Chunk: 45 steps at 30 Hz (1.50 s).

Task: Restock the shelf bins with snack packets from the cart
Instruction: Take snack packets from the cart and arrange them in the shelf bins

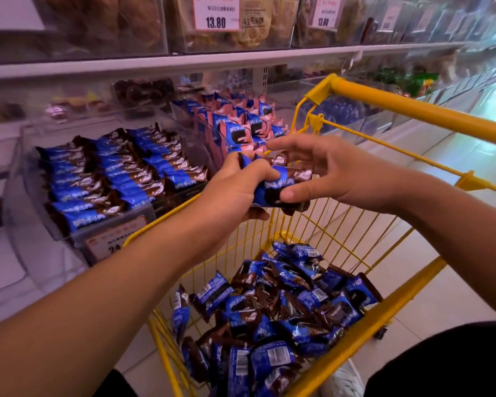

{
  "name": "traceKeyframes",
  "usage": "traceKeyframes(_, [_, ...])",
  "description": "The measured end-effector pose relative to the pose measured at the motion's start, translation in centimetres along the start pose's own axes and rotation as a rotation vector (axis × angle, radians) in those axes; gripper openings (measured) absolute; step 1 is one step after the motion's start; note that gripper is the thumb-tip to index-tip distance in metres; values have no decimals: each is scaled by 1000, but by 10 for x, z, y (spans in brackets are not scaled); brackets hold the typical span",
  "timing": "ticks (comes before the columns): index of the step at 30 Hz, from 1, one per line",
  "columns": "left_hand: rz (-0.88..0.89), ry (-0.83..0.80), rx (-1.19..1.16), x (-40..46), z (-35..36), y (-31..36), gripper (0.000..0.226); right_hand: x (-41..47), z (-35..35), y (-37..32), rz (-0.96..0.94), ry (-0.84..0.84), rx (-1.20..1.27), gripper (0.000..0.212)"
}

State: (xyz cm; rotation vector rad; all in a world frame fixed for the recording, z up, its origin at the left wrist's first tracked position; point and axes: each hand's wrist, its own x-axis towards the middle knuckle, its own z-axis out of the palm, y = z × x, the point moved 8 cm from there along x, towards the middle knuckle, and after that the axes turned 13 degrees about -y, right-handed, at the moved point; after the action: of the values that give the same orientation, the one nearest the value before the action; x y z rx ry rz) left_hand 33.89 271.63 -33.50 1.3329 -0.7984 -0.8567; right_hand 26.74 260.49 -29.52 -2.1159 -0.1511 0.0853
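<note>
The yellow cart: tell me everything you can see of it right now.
The yellow cart is a wire basket of painted metal with a thick tubular handle bar. It stands on the tiled floor beside the shelf bins, its front corner close to the clear bin. Loose blue-and-brown snack packets are piled on its bottom. Both hands are above it; neither touches it.

blue-brown snack packets (281, 187) bunched above cart (413, 110)

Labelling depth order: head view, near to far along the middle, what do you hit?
Loose packets in the cart → held packets gripped by left hand and right hand → pink-and-blue packet bin → upper shelf edge → price tag.
</note>
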Motion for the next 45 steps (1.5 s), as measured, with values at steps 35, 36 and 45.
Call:
traceKeyframes(35, [-918,491,1053,-257,-349,-11,38,390,334,-121,101,-395,-1040,87])
traceKeyframes(36, [-926,496,1063,-258,-349,-11,39,389,333,-122,119,-378,-1052,88])
traceKeyframes(45, [-916,549,1036,-253,-352,-13,32,382,348,-119,161,-435,-1148,57])
